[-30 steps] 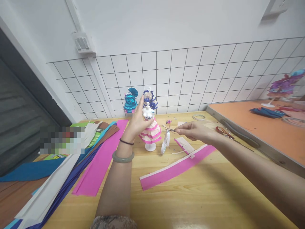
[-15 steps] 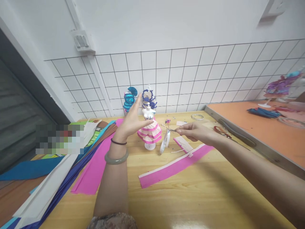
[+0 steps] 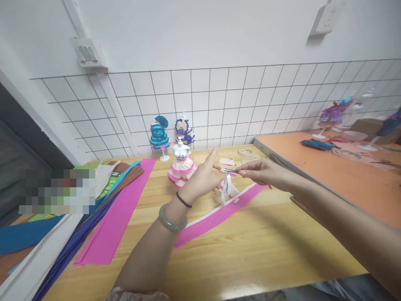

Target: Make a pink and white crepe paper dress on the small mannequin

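Note:
My right hand (image 3: pixel 263 173) pinches a slim metal tool that looks like tweezers (image 3: pixel 231 170), its tip pointing left. Below the tip hangs a white ring of tape (image 3: pixel 226 188); whether it hangs from the tool or a finger I cannot tell. Close by on the left is my left hand (image 3: pixel 205 177), its index finger raised and its fingers apart, partly hiding the tape and a pinkish scrap. Just beyond my left wrist stands a small white dress form (image 3: pixel 181 152) in a tiered cream skirt with pink edges (image 3: pixel 180 170), its base hidden.
Behind stand a teal-dressed form (image 3: pixel 159 136) and a blue-and-cream one (image 3: pixel 184 129). A pink paper strip (image 3: pixel 219 219) crosses the wooden table (image 3: pixel 244 255). More coloured crepe strips (image 3: pixel 119 221) lie left. Right is a higher orange table (image 3: pixel 338 167) with other dressed forms.
My left hand has moved right, from beside the dress form to the tool tip and tape. My right hand still holds the tool. The view has swung right.

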`<state>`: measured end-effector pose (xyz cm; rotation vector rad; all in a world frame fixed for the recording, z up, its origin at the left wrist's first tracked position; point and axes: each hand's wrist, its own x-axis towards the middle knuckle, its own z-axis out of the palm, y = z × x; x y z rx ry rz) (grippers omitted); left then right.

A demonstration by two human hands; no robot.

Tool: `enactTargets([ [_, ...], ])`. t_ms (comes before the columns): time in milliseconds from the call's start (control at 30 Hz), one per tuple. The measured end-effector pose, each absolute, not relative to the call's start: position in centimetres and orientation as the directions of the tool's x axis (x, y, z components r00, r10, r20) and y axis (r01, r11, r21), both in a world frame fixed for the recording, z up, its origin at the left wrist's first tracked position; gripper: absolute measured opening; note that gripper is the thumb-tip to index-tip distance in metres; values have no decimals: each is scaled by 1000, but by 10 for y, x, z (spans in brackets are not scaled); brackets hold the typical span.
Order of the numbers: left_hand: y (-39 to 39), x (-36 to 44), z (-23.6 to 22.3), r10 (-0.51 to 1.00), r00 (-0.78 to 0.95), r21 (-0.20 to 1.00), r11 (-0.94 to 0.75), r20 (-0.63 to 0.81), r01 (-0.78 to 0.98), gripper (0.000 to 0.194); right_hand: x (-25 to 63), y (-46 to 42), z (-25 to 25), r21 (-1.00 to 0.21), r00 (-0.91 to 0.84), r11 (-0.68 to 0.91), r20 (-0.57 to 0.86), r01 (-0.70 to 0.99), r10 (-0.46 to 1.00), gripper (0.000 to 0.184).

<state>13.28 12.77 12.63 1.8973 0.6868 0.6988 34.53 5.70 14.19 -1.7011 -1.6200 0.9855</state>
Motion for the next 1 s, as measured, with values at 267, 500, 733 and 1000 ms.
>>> enactTargets([
  [267,122,166,101,635,763,992,-62,122,-108,90,358,24,146,-833,32,-101,-100,544,994,55],
  [500,119,159,104,574,811,989,-145,110,-31,82,369,-1,141,-764,134,56,184,643,974,51],
  [733,114,160,110,590,805,992,-122,61,15,77,379,-17,110,-531,100,208,492,821,865,40],
  [1000,112,163,110,593,804,994,-107,49,18,77,355,-17,75,-302,-25,304,671,904,741,28],
])
